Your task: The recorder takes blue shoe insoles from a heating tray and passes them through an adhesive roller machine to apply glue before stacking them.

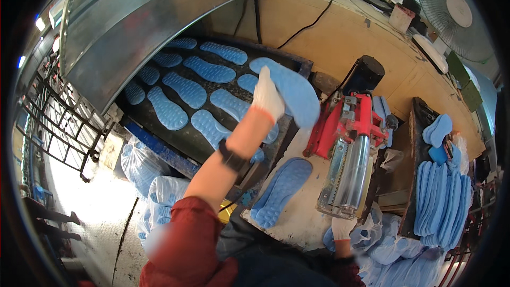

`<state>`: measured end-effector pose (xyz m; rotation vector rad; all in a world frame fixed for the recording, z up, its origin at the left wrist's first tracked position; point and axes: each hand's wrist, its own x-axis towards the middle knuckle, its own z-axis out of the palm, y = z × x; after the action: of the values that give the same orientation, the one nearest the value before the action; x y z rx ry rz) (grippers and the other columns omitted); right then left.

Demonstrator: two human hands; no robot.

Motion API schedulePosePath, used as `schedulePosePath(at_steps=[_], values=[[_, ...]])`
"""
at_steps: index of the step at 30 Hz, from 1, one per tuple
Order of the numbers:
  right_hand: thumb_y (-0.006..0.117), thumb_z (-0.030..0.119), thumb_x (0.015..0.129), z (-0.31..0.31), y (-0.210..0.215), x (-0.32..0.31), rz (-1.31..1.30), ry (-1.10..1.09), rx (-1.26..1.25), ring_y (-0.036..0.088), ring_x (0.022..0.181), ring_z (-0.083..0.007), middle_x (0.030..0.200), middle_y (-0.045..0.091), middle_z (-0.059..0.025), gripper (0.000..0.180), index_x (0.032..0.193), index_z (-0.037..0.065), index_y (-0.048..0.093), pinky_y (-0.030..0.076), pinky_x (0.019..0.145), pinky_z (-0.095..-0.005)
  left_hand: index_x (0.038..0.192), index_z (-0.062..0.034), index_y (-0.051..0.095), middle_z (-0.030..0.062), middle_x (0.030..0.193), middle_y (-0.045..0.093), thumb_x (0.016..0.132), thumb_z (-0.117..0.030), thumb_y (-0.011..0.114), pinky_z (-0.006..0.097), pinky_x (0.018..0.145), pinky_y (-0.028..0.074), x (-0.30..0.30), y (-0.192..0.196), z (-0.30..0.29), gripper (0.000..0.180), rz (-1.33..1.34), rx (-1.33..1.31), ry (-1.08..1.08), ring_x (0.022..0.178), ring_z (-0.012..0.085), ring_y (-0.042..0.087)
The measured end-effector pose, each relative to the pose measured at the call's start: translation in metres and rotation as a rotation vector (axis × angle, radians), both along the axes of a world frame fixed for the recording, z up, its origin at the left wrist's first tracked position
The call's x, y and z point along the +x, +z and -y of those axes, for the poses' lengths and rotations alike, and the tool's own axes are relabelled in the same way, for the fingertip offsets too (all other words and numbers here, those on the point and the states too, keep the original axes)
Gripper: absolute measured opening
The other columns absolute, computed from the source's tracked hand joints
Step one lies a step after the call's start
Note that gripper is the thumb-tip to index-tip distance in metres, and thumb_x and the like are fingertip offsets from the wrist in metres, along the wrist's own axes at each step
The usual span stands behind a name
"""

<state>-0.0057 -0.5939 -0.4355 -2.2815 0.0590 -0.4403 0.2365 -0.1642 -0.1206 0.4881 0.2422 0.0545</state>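
My left hand (268, 97), in a white glove, is closed on one end of a blue shoe insole (294, 94). That insole is held up over the right edge of a dark conveyor bed (175, 119), where several blue insoles (184, 90) lie bumpy side up. My right hand (343, 227), also gloved, is at the near end of a red machine with metal rollers (348, 175); its fingers are partly hidden there. A bit of blue (329, 239) shows beside that hand. Between both hands, two overlapping blue insoles (281, 192) rest on the pale worktop (297, 228).
Stacked blue insoles (441, 202) stand on a shelf at the right. Clear plastic bags (390, 242) sit below it, and more bags (164, 191) lie left of my arm. A metal hood (159, 16) overhangs the conveyor. A fan (458, 10) stands at the far right.
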Motion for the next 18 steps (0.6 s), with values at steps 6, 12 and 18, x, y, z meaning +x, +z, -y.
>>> schedulePosePath(at_steps=[6, 12, 18], values=[[0.049, 0.045, 0.098, -0.012, -0.015, -0.002, -0.233, -0.036, 1.411, 0.063, 0.102, -0.0252, 0.109, 0.065, -0.0014, 0.038, 0.118, 0.014, 0.060, 0.051, 0.093, -0.0442, 0.140, -0.0017, 0.043, 0.0137, 0.150, 0.044, 0.103, -0.044, 0.033, 0.051, 0.113, 0.034, 0.125, -0.037, -0.036, 0.058, -0.068, -0.210, 0.109, 0.135, 0.0332, 0.044], [0.042, 0.033, 0.102, -0.023, 0.026, -0.001, -0.076, 0.069, 1.705, 0.062, 0.105, -0.0233, 0.113, 0.063, -0.0036, 0.033, 0.121, 0.009, 0.056, 0.051, 0.094, -0.0403, 0.157, -0.0059, 0.011, 0.0181, 0.163, 0.012, 0.102, -0.046, 0.034, 0.060, 0.118, 0.017, 0.128, -0.046, -0.003, 0.071, -0.069, -0.285, 0.012, 0.149, 0.0389, 0.015], [0.044, 0.027, 0.101, -0.056, 0.058, 0.006, -0.178, -0.163, 1.613, 0.062, 0.099, -0.0220, 0.109, 0.062, -0.0043, 0.026, 0.117, 0.010, 0.056, 0.052, 0.090, -0.0390, 0.156, -0.0039, -0.008, 0.0213, 0.164, -0.004, 0.101, -0.047, 0.040, 0.057, 0.120, 0.012, 0.115, -0.037, 0.012, 0.085, -0.134, -0.244, 0.022, 0.150, 0.0418, 0.006]])
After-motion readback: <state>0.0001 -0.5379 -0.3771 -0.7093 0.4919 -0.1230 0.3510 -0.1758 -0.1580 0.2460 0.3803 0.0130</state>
